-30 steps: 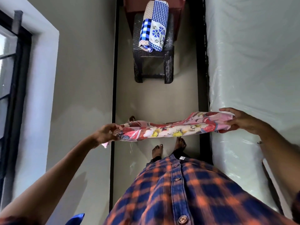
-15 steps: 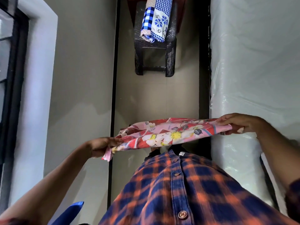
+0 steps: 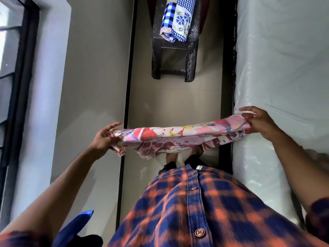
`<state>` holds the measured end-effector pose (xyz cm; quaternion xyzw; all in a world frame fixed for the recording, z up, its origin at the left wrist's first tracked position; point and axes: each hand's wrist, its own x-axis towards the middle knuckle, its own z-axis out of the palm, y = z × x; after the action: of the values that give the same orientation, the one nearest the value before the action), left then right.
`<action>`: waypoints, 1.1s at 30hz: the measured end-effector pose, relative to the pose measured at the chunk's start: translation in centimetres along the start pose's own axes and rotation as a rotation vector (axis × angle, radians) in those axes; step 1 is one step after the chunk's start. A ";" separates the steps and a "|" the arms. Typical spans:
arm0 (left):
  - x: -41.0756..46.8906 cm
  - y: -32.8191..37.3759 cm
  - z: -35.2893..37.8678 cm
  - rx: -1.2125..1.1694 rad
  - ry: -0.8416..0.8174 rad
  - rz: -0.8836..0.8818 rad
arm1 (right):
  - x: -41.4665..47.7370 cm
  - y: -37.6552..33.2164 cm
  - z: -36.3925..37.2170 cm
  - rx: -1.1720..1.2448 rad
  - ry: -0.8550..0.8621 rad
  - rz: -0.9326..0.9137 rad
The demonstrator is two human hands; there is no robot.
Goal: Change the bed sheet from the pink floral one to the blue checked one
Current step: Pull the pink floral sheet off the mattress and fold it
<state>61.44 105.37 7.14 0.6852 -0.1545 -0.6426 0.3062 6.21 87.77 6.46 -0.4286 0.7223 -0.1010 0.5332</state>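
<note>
The pink floral sheet (image 3: 178,138) is folded into a long band and stretched level in front of my waist. My left hand (image 3: 105,138) pinches its left end, with the upper fingers spread. My right hand (image 3: 258,122) grips its right end at the edge of the mattress. A lower fold of the sheet sags beneath the band. The blue checked sheet (image 3: 178,20) lies folded on a dark wicker stool (image 3: 174,56) further ahead on the floor.
The bare mattress (image 3: 284,68), wrapped in clear plastic, runs along the right. A grey wall (image 3: 92,68) and a dark-framed window (image 3: 14,68) are on the left. Between them is a narrow strip of tiled floor (image 3: 174,100) where my feet stand.
Both hands have turned the folded pink sheet over, so that a lower fold now hangs beneath it. The left hand's fingers have spread. The camera has tipped a little.
</note>
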 end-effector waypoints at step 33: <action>-1.0 2.1 1.2 0.662 -0.088 -0.259 | 1.0 -1.4 0.5 -0.831 -0.092 -0.024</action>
<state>60.55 104.12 9.28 0.7328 -0.2792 -0.6201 -0.0234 7.32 86.30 6.39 -0.6197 0.6720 0.2124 0.3454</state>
